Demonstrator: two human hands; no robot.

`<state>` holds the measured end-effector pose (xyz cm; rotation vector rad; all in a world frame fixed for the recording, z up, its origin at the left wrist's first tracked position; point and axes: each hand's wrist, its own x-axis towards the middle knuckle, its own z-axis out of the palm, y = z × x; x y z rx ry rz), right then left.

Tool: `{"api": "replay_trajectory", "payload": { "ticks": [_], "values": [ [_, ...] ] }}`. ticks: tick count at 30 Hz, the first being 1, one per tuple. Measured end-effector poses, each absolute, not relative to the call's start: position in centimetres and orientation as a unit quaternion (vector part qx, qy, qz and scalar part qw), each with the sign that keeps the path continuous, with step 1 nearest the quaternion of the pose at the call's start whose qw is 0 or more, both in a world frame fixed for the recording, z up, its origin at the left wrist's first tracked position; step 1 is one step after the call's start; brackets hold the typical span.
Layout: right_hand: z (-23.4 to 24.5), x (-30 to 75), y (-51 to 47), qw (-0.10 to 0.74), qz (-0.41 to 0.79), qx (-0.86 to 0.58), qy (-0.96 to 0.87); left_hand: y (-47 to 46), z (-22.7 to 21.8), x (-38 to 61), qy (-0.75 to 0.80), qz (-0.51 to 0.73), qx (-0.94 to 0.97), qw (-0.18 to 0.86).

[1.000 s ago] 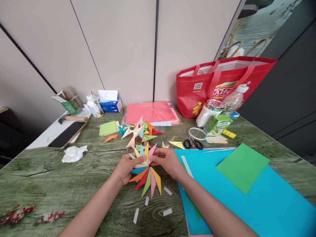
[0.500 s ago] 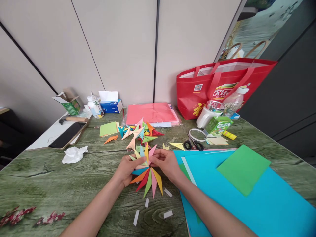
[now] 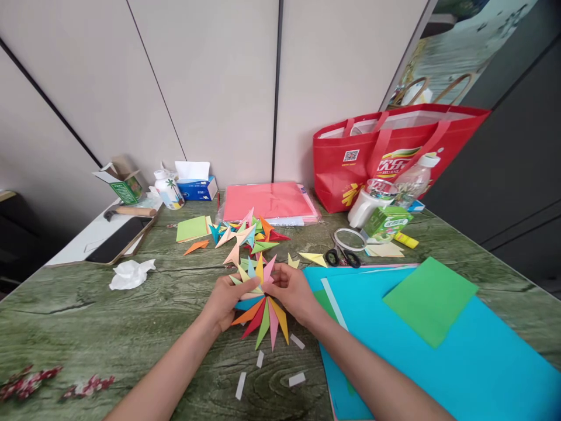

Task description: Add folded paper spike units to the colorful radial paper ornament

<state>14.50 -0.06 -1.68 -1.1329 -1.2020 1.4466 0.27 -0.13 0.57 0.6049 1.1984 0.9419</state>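
Little has shifted over the last second: both hands stay on the paper star (image 3: 263,313), and the right hand (image 3: 293,292) has edged a touch toward the left hand (image 3: 225,301).

The star, a fan of coloured folded points, sits about midway along the worktop (image 3: 109,327), somewhat toward its near edge. Whether its lower tips rest on the surface cannot be told. The left grip is clenched on the star's left side, thumb on top. The right grip pinches the upper right points, fingers curled over them.

Three small white strips (image 3: 297,379) lie just nearer the near edge than the star. A pile of loose folded points (image 3: 249,234) lies beyond it, toward the far edge, with a pink paper stack (image 3: 267,202) behind. A large blue sheet (image 3: 438,362) covers the near right corner and carries a green square (image 3: 429,298). Scissors (image 3: 344,257) lie just beyond the sheet's far edge. A crumpled tissue (image 3: 130,273) lies toward the left edge, and a red bag (image 3: 385,152) stands at the far right.
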Motion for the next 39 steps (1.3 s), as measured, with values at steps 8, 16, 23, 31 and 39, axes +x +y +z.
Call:
{"api": "replay_trajectory", "payload": {
  "ticks": [8, 16, 23, 31, 39],
  "values": [
    [-2.0, 14.5, 0.2, 0.456, 0.589, -0.465, -0.478, -0.1, 0.6, 0.1, 0.53, 0.402, 0.29, 0.688],
    [-0.9, 14.9, 0.2, 0.449, 0.606, -0.445, -0.483, 0.3, 0.3, -0.5, 0.533, 0.382, 0.319, 0.684],
    [-0.5, 15.3, 0.3, 0.443, 0.608, -0.445, -0.486, 0.2, 0.8, -0.9, 0.535, 0.336, 0.356, 0.689],
    [-1.0, 15.7, 0.6, 0.443, 0.631, -0.432, -0.468, 0.1, 1.1, -0.7, 0.532, 0.33, 0.407, 0.665],
    [-1.3, 15.9, 0.6, 0.425, 0.618, -0.456, -0.479, 0.3, 0.9, -0.7, 0.533, 0.306, 0.403, 0.678]
  ]
}}
